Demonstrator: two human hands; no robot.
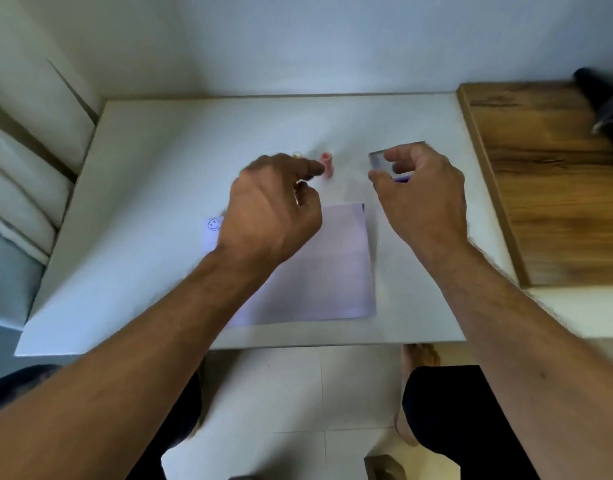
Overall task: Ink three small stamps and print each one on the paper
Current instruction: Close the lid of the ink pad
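Head camera looks down on a smooth white table (132,209) with a flat, pale lilac sheet of paper (333,271) lying on it, a small blue smiley print (214,224) at its far left corner. A short pink cylindrical stamp (327,164) stands upright beyond the paper. Left hand (270,209) hovers above the sheet, forefinger stretched toward the pink stamp, the other fingers loosely bent, gripping nothing I can see. Right hand (419,188) pinches a square, glossy ink pad (388,161) between thumb and fingers. Another small stamp (297,154) peeks out behind the left hand, too blurred to make out. A grainy wooden board (547,188) lies to the right.
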